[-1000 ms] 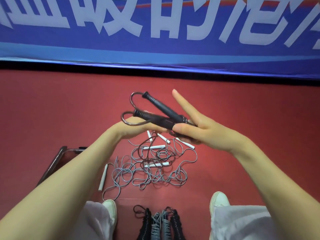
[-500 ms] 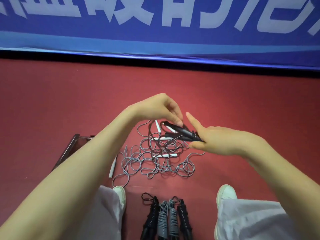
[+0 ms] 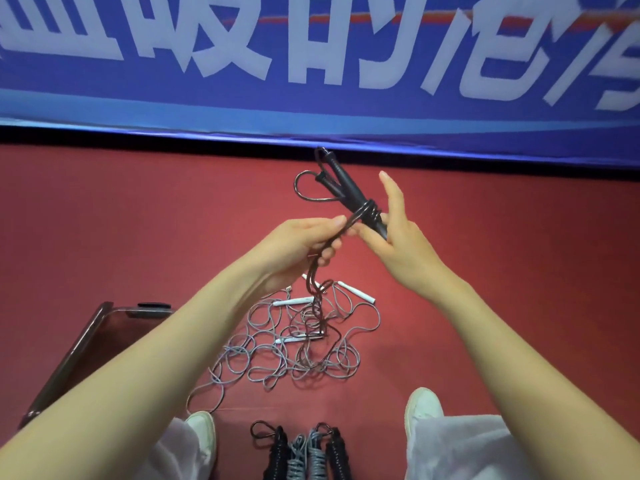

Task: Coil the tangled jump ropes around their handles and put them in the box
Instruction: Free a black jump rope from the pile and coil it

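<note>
Two black handles (image 3: 344,187) stick up past the curled fingers of the right hand (image 3: 405,247) gripping them; the left hand (image 3: 298,244) pinches the dark rope (image 3: 367,209), which hangs below its fingers.

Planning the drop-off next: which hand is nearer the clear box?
Left. The left hand, pinching the black rope, is up and right of the box; the right hand, gripping the black handles, is farther right still.
</note>
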The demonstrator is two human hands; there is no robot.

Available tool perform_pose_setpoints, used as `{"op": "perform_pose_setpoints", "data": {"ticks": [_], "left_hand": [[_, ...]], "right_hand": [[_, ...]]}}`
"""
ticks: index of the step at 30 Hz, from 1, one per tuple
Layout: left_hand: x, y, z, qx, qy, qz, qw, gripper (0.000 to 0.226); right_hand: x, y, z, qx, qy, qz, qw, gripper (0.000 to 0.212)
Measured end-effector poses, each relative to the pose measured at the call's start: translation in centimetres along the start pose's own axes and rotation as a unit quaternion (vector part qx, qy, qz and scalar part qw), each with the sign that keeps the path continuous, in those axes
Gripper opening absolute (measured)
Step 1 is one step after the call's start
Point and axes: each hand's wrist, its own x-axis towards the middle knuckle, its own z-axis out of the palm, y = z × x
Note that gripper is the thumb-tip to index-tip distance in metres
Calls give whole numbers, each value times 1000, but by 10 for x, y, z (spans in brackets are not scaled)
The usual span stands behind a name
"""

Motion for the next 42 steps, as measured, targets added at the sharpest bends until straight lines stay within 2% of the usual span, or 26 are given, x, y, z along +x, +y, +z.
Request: {"op": "perform_pose_setpoints", "data": {"ticks": [2,5,7,10,13,17,22,26,31,37,42], "left_hand": [[0,1,0,-3,-2,9,1000,27],[1,4,-1,35,33,63,997,37],[1,5,-3,32,51,90,994,30],[0,2,-2,-15,22,100,995,27],[-1,-4,7,26,25,156,987,26],[-3,-4,8,81,94,183,975,16],[-5,-6,8,99,91,172,976,14],[-6,-3,9,93,72,173,978,16],[-8,-3,8,108,61,167,978,17],[-8,-1,5,94,37,166,981,22],[-9,4,-2,97,-36,143,984,28]], "right_hand": [[-1,-3,-1,64,-10,-2,998,74],[0,-3,-3,162,-30,7,986,72],[-2,-5,-5,224,-50,9,973,73],[-5,-12,-5,301,-75,24,950,71],[-4,-15,-2,359,-79,43,929,65],[-3,-18,1,350,-90,45,931,56],[-4,-18,4,338,-94,51,935,54],[-6,-21,3,320,-64,42,944,51],[-8,-15,6,217,-9,-11,976,56],[-9,-19,5,293,-1,-7,956,65],[-10,-24,-1,382,7,7,924,54]]}}
